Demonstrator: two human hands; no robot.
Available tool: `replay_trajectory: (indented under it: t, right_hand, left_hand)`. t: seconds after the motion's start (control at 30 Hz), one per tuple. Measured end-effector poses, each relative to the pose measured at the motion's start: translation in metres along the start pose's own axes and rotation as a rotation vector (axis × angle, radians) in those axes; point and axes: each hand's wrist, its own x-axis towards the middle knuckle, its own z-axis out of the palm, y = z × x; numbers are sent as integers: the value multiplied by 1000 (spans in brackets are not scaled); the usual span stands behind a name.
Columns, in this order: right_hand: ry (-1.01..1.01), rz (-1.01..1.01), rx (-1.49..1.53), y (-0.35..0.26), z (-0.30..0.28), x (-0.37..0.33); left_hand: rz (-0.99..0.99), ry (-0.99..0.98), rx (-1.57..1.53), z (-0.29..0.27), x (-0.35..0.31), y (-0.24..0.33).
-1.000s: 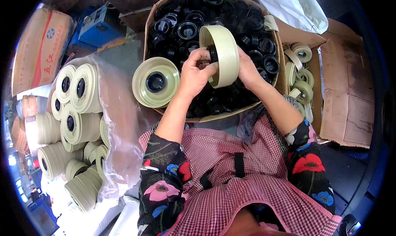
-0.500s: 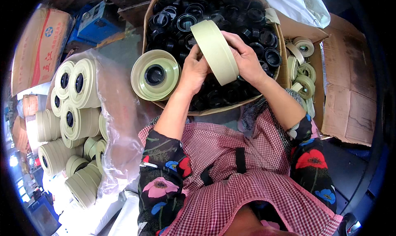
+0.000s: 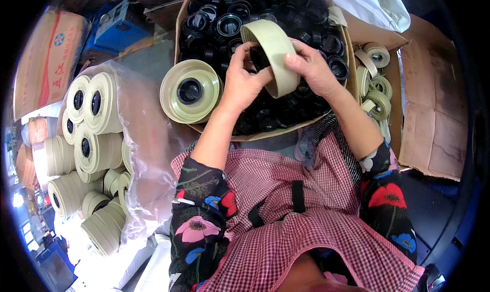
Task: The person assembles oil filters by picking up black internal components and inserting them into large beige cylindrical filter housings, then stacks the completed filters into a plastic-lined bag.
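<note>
Over the carton of black parts I hold a cream round plastic part [image 3: 279,52], tilted with its open side toward the left. My right hand [image 3: 312,70] grips its outer wall, thumb on the near face and fingers behind. At the open side, my left hand [image 3: 245,80] has its fingers curled round a black plastic ring [image 3: 259,58], partly inside the cream part. How far the ring sits in is hidden. Left of my left wrist, a cream flanged part [image 3: 168,100] faces up with a black ring [image 3: 190,91] in its centre.
The cardboard carton [image 3: 179,34] is heaped with black plastic rings [image 3: 229,25]. At left, several cream parts [image 3: 94,146] are stacked beside clear plastic sheeting [image 3: 153,154]. On the right, another carton holds cream rings [image 3: 377,105] beside a cardboard flap [image 3: 434,103]. A blue metal box [image 3: 120,26] stands far left.
The cream part has turned, showing more of its open side. My left hand has moved from its rim to the black ring at the opening. My right thumb has come onto its near face.
</note>
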Motion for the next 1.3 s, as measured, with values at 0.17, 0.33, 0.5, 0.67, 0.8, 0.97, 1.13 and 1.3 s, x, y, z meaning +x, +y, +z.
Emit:
replay_trajectory:
  t: [0.17,0.33,0.5,0.67,0.8,0.97,1.13,1.3]
  right_hand:
    - [-54,-110,-9,15,2,-1]
    - [-18,-411,-253,15,9,-2]
    - [17,-286,-113,11,10,-5]
    - [-9,-89,19,17,4,3]
    - [-9,272,163,18,-7,15]
    - [25,292,-466,14,-4,13]
    - [69,-56,-264,22,-1,7]
    - [120,-191,-142,22,12,2]
  left_hand:
    - [-268,-5,-350,0,-3,6]
    - [-405,-115,-683,1,-5,18]
    - [-437,-181,-616,-2,1,8]
    - [-195,-9,-189,2,-1,-2]
    - [-165,-49,-109,3,-1,5]
    - [-174,-77,-187,-5,3,3]
    - [-244,-116,-266,2,1,6]
    - [-228,-152,-287,-2,1,-3]
